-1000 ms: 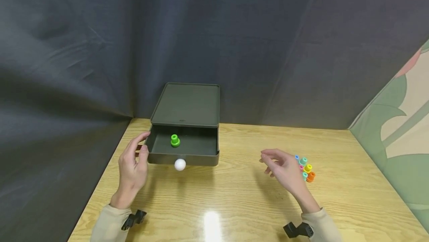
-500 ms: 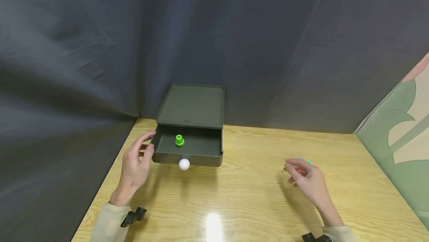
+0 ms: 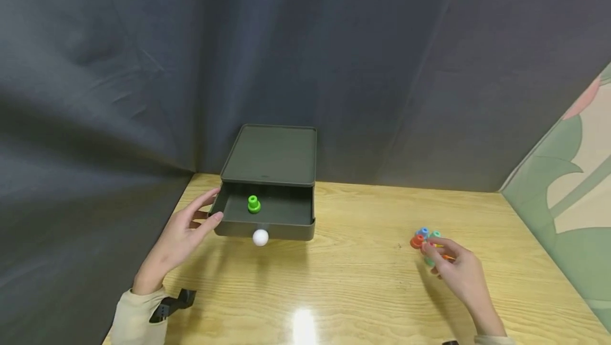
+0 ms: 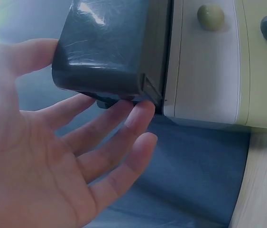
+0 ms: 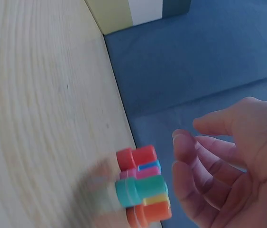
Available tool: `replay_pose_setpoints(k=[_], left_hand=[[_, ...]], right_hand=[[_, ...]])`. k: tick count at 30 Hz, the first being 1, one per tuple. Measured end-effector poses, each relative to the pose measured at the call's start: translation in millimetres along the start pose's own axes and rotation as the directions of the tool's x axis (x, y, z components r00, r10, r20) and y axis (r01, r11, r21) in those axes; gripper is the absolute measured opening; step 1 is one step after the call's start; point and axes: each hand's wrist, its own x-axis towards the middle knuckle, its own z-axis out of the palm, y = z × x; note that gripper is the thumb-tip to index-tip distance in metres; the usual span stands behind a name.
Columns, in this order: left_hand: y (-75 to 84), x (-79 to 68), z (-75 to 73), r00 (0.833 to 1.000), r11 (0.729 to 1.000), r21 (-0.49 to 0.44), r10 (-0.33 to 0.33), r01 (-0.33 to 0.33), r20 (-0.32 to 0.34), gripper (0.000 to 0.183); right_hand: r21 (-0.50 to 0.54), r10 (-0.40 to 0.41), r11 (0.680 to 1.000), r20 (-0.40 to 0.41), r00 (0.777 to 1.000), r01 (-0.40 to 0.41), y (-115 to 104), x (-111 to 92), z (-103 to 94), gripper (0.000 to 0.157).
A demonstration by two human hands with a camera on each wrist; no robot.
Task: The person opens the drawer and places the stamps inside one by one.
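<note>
A dark grey drawer (image 3: 288, 232) with a white round knob (image 3: 260, 237) is pulled out of its cabinet (image 3: 272, 154). Inside it stands a bright green stepped peg (image 3: 254, 205). My left hand (image 3: 181, 239) holds the drawer at its left side, thumb by the front corner; in the left wrist view fingertips touch the drawer (image 4: 105, 52). On the right, my right hand (image 3: 458, 268) hovers over a cluster of similar pegs, including a red peg (image 3: 417, 241) and a blue peg (image 3: 424, 232). From the right wrist, my hand (image 5: 242, 166) is loosely curled beside a teal peg (image 5: 145, 190), with nothing between the fingers.
Below the dark drawer, the left wrist view shows a white drawer (image 4: 207, 71) and a yellow-green drawer (image 4: 266, 80), each with a knob. A wooden table (image 3: 353, 281) carries everything. Dark cloth (image 3: 363, 69) hangs behind, and patterned fabric (image 3: 563, 201) stands at the right.
My right hand has moved right, to the coloured pegs. My left hand has shifted slightly, with its thumb now at the drawer's front corner. The green peg has stayed in the drawer.
</note>
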Motion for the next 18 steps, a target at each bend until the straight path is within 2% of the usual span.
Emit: replay_pose_setpoints(k=[8,18], left_hand=[[-2.0,-1.3,1.0,1.0,1.0,-0.009,-0.024,0.024,0.012,0.059],[-1.0,-0.3,-0.5,0.998,0.998,-0.03,-0.047,0.048,0.031,0.059]], right_hand=[[-0.047,0.035,0.998,-0.041,0.999,-0.037,11.4,1.5,-2.4,0.055],[-0.073,0.019,0.997,-0.008,1.0,-0.02,19.8,1.9,-0.1,0.056]])
